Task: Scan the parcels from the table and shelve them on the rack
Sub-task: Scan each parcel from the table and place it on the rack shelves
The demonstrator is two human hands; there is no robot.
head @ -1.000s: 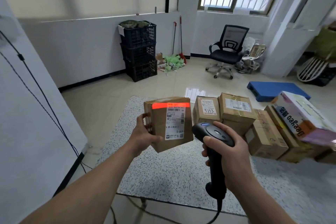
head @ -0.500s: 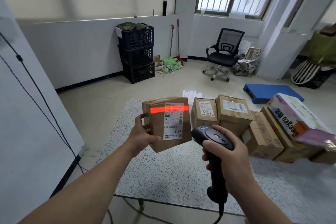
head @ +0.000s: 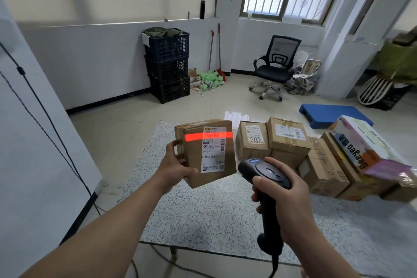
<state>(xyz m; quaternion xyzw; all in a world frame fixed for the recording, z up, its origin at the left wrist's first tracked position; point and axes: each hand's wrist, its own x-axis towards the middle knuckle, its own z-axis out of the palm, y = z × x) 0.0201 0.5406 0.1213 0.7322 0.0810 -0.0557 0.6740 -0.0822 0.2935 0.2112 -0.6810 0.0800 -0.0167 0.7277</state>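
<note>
My left hand (head: 174, 166) grips a brown cardboard parcel (head: 194, 162) by its left edge and holds it above the speckled table (head: 203, 216), white label facing me. A red scan line crosses the top of that label. My right hand (head: 286, 201) holds a black handheld scanner (head: 265, 172) by its handle, its head pointed at the parcel from the right. Several more cardboard parcels (head: 288, 140) stand in a group on the right of the table, with a colourful printed box (head: 361, 144) lying on top of them. The rack is out of view.
A white panel (head: 33, 142) with black cables stands at the left. Stacked dark crates (head: 168, 65), brooms, an office chair (head: 274, 67) and a blue pallet (head: 327, 111) are on the tiled floor beyond the table. The scanner's cable hangs below the table's near edge.
The red scan line has slid down from the parcel's top edge onto the label's upper part. Both hands have stayed nearly in place.
</note>
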